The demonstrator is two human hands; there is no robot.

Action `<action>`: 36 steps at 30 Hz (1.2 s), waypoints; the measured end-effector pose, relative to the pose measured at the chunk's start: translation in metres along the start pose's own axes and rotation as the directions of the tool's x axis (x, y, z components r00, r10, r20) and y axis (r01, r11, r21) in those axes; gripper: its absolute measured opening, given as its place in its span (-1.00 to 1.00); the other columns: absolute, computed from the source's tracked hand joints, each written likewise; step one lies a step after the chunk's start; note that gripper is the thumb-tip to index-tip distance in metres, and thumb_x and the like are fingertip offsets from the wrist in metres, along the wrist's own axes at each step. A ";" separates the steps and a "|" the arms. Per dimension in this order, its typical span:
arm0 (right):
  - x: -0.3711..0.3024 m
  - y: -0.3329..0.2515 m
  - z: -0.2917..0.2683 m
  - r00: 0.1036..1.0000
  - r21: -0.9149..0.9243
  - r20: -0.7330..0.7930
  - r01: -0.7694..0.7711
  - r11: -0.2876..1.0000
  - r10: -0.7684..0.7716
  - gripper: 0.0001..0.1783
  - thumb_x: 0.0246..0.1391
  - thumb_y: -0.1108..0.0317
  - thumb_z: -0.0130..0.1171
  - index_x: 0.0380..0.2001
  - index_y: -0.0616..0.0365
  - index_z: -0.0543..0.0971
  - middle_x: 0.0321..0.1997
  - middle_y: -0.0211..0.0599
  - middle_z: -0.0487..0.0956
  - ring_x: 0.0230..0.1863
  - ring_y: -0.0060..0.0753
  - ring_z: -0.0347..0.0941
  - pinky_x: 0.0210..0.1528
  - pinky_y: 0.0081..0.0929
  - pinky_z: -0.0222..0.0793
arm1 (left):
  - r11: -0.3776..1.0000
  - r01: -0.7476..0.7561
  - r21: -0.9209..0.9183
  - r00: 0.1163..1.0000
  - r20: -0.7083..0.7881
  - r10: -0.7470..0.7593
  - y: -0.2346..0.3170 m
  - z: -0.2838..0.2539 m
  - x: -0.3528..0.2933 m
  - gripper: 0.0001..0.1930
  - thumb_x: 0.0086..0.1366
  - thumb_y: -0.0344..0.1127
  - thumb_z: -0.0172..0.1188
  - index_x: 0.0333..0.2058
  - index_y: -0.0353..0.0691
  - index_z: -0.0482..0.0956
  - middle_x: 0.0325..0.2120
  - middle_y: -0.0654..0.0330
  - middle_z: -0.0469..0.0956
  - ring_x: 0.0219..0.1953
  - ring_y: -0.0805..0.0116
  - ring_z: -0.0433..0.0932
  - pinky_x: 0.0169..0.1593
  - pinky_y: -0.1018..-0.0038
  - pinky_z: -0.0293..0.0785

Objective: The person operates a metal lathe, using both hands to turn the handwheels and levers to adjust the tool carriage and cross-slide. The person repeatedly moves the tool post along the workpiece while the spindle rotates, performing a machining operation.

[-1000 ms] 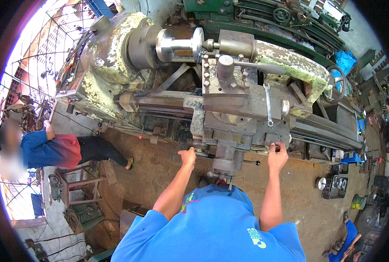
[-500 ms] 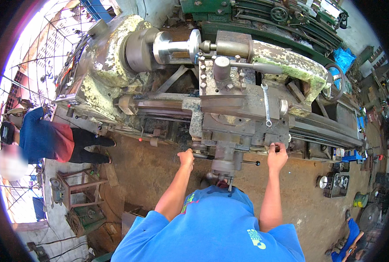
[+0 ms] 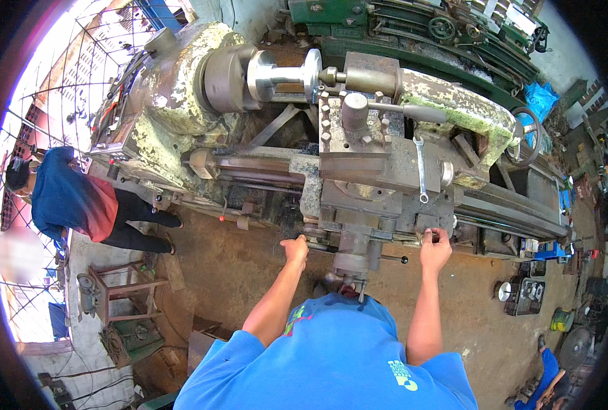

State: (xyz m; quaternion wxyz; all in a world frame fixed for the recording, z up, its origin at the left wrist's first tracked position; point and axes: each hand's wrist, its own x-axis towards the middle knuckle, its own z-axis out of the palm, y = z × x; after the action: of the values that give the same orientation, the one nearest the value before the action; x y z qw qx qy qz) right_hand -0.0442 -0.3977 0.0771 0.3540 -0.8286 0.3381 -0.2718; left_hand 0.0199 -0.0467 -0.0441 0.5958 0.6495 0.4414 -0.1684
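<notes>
My left hand (image 3: 294, 251) is closed at the rim of the carriage handwheel (image 3: 321, 244), on the front of a large worn lathe. My right hand (image 3: 436, 249) has its fingers curled together at the carriage's front right corner; the small part under the fingertips is hidden. A shiny spool-shaped metal workpiece (image 3: 283, 75) sits between the chuck (image 3: 225, 78) and the tailstock centre (image 3: 328, 76). Near its right flange stands the tool post (image 3: 356, 113) with a long clamping handle. A combination spanner (image 3: 421, 169) lies on the carriage, beyond my right hand.
The tailstock handwheel (image 3: 528, 137) stands to the right. Another person (image 3: 78, 195) is at the lathe's left end. A wooden stand (image 3: 123, 290) is at lower left, and a black crate (image 3: 524, 295) sits on the floor at right. A green machine (image 3: 413, 41) fills the back.
The whole view has shifted slightly, with the lathe a little right and lower. The other person has bent forward, head and arm lowered. Both my hands keep their places on the lathe.
</notes>
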 end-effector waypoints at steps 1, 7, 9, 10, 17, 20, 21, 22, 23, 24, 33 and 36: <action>0.000 0.000 0.000 1.000 0.000 0.002 -0.002 1.000 0.002 -0.82 -0.02 0.31 0.29 -0.41 0.19 0.60 -0.62 -0.23 0.56 -0.58 -0.35 0.48 -0.43 -0.37 0.38 | 0.999 -0.026 -0.019 0.999 -0.027 0.025 0.002 0.000 -0.001 -0.31 0.21 -0.21 0.10 0.09 -0.51 -0.08 -0.68 0.20 0.34 -0.73 0.39 0.29 -0.69 0.40 0.17; -0.001 -0.004 -0.003 1.000 -0.001 0.013 -0.017 1.000 0.017 -0.82 -0.02 0.31 0.28 -0.41 0.20 0.60 -0.64 -0.26 0.54 -0.60 -0.35 0.45 -0.44 -0.38 0.37 | 0.999 -0.021 0.026 1.000 -0.005 0.021 0.007 -0.003 -0.007 -0.29 0.20 -0.21 0.10 0.12 -0.51 -0.09 -0.64 0.18 0.37 -0.66 0.39 0.34 -0.65 0.37 0.20; -0.001 -0.005 -0.002 1.000 0.008 0.013 -0.011 1.000 0.011 -0.82 -0.02 0.31 0.28 -0.41 0.20 0.60 -0.64 -0.26 0.54 -0.59 -0.34 0.45 -0.44 -0.38 0.37 | 0.999 -0.040 0.021 0.998 -0.056 0.041 0.008 -0.003 -0.009 -0.32 0.20 -0.20 0.10 0.09 -0.51 -0.06 -0.63 0.17 0.38 -0.64 0.37 0.36 -0.64 0.35 0.21; 0.000 -0.005 -0.002 1.000 0.014 0.012 -0.008 1.000 0.008 -0.82 -0.01 0.31 0.28 -0.41 0.20 0.60 -0.63 -0.25 0.55 -0.59 -0.34 0.46 -0.44 -0.38 0.37 | 0.999 -0.032 0.033 0.999 -0.039 0.033 0.007 -0.002 -0.009 -0.28 0.20 -0.20 0.10 0.12 -0.53 -0.09 -0.61 0.15 0.38 -0.63 0.36 0.37 -0.64 0.34 0.22; -0.001 0.000 -0.001 1.000 0.033 0.022 -0.008 0.999 0.007 -0.82 -0.02 0.31 0.27 -0.41 0.20 0.60 -0.58 -0.18 0.58 -0.55 -0.30 0.49 -0.40 -0.34 0.40 | 1.000 -0.014 -0.002 0.999 -0.047 0.014 0.006 0.000 -0.006 -0.48 0.18 -0.22 0.14 -0.01 -0.29 0.10 -0.63 0.24 0.30 -0.64 0.42 0.31 -0.63 0.38 0.16; 0.000 0.002 -0.001 0.999 0.000 0.008 0.039 0.999 -0.039 -0.81 -0.02 0.31 0.27 -0.39 0.21 0.60 -0.56 -0.16 0.58 -0.53 -0.27 0.50 -0.38 -0.32 0.40 | 1.000 -0.011 -0.026 0.998 -0.056 0.009 0.003 -0.003 0.000 -0.58 0.18 -0.21 0.14 -0.11 -0.24 0.16 -0.66 0.25 0.28 -0.68 0.43 0.27 -0.64 0.38 0.17; 0.000 0.003 0.000 0.999 -0.002 0.009 0.038 0.999 -0.038 -0.81 -0.02 0.31 0.27 -0.39 0.21 0.60 -0.55 -0.16 0.58 -0.52 -0.26 0.50 -0.37 -0.31 0.40 | 0.999 0.004 -0.043 1.000 -0.028 -0.005 0.002 -0.006 0.002 -0.62 0.19 -0.20 0.13 -0.15 -0.23 0.20 -0.66 0.24 0.28 -0.69 0.43 0.26 -0.64 0.38 0.19; 0.000 0.004 0.000 1.000 -0.005 0.009 0.030 1.000 -0.030 -0.80 -0.02 0.30 0.28 -0.39 0.21 0.60 -0.55 -0.16 0.59 -0.52 -0.25 0.50 -0.37 -0.31 0.40 | 0.997 0.029 -0.069 1.000 0.009 -0.029 0.002 -0.010 0.006 -0.67 0.20 -0.18 0.12 -0.20 -0.22 0.24 -0.66 0.24 0.28 -0.70 0.43 0.24 -0.64 0.37 0.21; 0.000 0.004 0.000 1.000 -0.003 0.018 0.010 1.000 -0.010 -0.80 -0.03 0.30 0.28 -0.38 0.21 0.60 -0.54 -0.16 0.59 -0.51 -0.24 0.50 -0.36 -0.30 0.41 | 0.993 0.072 -0.089 0.995 0.068 -0.066 0.002 -0.016 0.010 -0.70 0.21 -0.17 0.11 -0.25 -0.21 0.26 -0.66 0.24 0.28 -0.71 0.43 0.23 -0.63 0.37 0.22; -0.001 0.005 0.000 1.000 -0.004 0.026 0.006 1.000 -0.006 -0.80 -0.02 0.31 0.28 -0.38 0.22 0.60 -0.53 -0.16 0.59 -0.50 -0.24 0.50 -0.35 -0.30 0.41 | 0.986 0.121 -0.117 0.985 0.134 -0.105 0.003 -0.023 0.016 -0.73 0.22 -0.15 0.09 -0.31 -0.20 0.28 -0.67 0.23 0.28 -0.72 0.43 0.21 -0.63 0.36 0.23; 0.000 0.021 -0.001 0.996 0.051 0.031 0.087 0.995 -0.089 -0.81 0.04 0.36 0.29 -0.35 0.27 0.58 -0.44 -0.18 0.61 -0.41 -0.34 0.47 -0.27 -0.38 0.40 | 0.950 0.238 -0.202 0.939 0.299 -0.172 -0.018 -0.044 0.074 -0.74 0.20 -0.08 0.07 -0.49 -0.13 0.39 -0.65 0.17 0.32 -0.64 0.32 0.22 -0.57 0.32 0.18; 0.005 0.029 0.003 0.993 0.070 0.075 0.087 0.994 -0.092 -0.80 0.05 0.36 0.28 -0.33 0.28 0.59 -0.39 -0.20 0.62 -0.35 -0.31 0.49 -0.21 -0.35 0.41 | 0.925 0.219 -0.311 0.937 0.331 -0.111 -0.021 -0.042 0.074 -0.77 0.19 -0.15 0.06 -0.57 -0.09 0.35 -0.78 0.24 0.19 -0.79 0.38 0.12 -0.68 0.38 0.03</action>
State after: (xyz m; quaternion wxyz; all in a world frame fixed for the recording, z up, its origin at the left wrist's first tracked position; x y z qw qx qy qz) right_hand -0.0501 -0.4151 0.0544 0.3818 -0.8406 0.2772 -0.2660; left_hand 0.0320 0.0174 -0.1027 0.7446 0.4614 0.4196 -0.2379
